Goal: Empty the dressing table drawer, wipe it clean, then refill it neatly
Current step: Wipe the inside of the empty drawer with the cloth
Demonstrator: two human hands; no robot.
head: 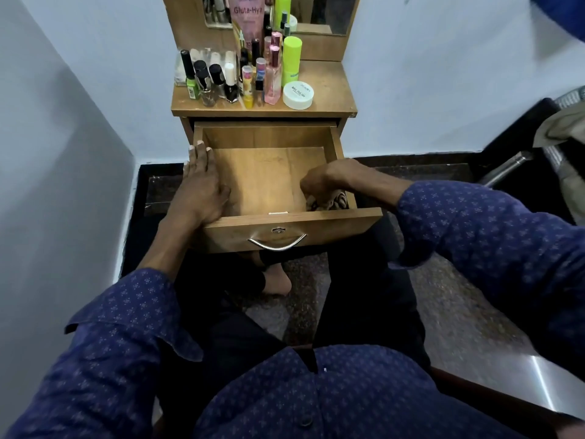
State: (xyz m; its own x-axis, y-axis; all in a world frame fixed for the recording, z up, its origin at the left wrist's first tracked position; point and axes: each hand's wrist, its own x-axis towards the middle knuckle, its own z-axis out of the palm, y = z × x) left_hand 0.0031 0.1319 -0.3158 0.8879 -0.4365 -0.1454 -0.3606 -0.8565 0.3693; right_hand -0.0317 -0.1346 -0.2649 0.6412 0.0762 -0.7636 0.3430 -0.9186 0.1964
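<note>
The wooden drawer [269, 172] of the dressing table is pulled out, and its bare floor shows. My left hand [199, 188] lies flat along the drawer's left wall, fingers stretched toward the back. My right hand [323, 182] is inside the front right corner, closed on a crumpled brownish cloth [332, 201] pressed against the drawer floor. On the tabletop [332, 90] stand several cosmetics: nail polish bottles [205, 80], a pink perfume bottle [273, 74], a lime green bottle [292, 60], a white round jar [298, 95] and a pink tube [247, 17].
A mirror [323, 14] stands behind the tabletop. Pale walls close in on the left and behind. A chair with cloth draped on it [557, 144] is at the right. My legs and a bare foot [278, 280] sit under the drawer on the dark speckled floor.
</note>
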